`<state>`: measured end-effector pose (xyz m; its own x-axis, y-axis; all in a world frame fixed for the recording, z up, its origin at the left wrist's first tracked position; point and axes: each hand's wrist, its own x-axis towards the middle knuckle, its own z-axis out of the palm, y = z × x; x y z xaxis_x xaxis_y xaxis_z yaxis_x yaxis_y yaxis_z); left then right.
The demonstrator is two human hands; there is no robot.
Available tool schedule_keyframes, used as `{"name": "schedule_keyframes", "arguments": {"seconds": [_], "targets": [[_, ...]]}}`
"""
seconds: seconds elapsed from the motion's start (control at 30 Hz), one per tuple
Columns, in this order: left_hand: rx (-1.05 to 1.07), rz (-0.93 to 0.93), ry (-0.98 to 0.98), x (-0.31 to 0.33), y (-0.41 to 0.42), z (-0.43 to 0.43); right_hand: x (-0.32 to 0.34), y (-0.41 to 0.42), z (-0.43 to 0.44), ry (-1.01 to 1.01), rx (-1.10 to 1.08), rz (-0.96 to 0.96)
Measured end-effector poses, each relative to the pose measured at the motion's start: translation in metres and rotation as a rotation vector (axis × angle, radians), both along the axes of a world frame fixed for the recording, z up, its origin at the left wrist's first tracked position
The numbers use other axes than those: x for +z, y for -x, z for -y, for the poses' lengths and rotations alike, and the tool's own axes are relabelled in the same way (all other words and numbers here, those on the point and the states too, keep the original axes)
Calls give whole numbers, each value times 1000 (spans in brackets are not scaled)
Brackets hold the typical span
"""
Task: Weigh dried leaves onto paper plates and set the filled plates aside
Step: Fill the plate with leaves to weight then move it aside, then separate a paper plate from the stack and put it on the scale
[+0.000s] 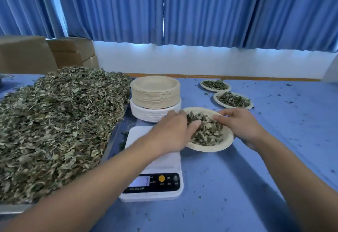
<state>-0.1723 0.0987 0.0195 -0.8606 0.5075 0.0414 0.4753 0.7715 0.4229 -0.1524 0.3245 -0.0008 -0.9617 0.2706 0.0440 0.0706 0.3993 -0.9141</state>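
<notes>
Table [237, 177]: blue surface, dotted with loose leaf crumbs.
Leaf heap [60, 122]: large mound of dried leaves on a metal tray [113, 140], filling the left side.
Plate stack [155, 94]: empty paper plates, tan ones on white ones, just right of the heap and far of the scale.
Scale [164, 166]: white, near centre; no plate rests on the visible platform, and the display is too blurred to read.
Filled plate [210, 148]: at the scale's far right corner, mostly over the table; whether it is lifted or resting cannot be told.
Portion [206, 133]: loose pile of dried leaves on that plate, reaching close to the rim.
Set-aside plates: two filled ones at far right, one [215, 90] beyond the other [228, 106], well apart from the scale.
Right hand [239, 124]: clamped on the filled plate's right rim, thumb on top, fingers beneath.
Left hand [173, 133]: lies over the plate's left edge, thumb on the leaves; whether the fingers hook under the rim cannot be told.
Handling: the leaves look very light, brittle and unbound, so likely to spill on any tilt; the plate is probably thin and flexible.
Hold: best taken at opposite rims with fingers below, kept level.
</notes>
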Motion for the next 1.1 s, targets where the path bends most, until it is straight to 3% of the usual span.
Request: {"name": "schedule_keyframes", "arguments": {"seconds": [0.17,0.27,0.43,0.53,0.67,0.8,1.0,1.1], "targets": [[-96,153,-45,-11,7,-82,-15,-4,-81,36,-194,-21],[-170,277,2,-15,16,-125,-27,0,-126,-97,-330,12],[-163,161,40,-37,23,-175,-33,18,-170,-482,-464,81],[-141,83,-17,-45,24,-187,-33,24,-176,-567,-540,136],[-180,84,-32,-43,29,-184,-27,25,-160,-678,-665,-77],[-251,-55,0,-24,40,-146,-9,36,-106,-740,-455,-334],[-136,-445,-309,26,72,-41,22,59,15,-712,51,-588],[-49,-553,-318,45,87,16,42,72,64,-721,196,-642]]}}
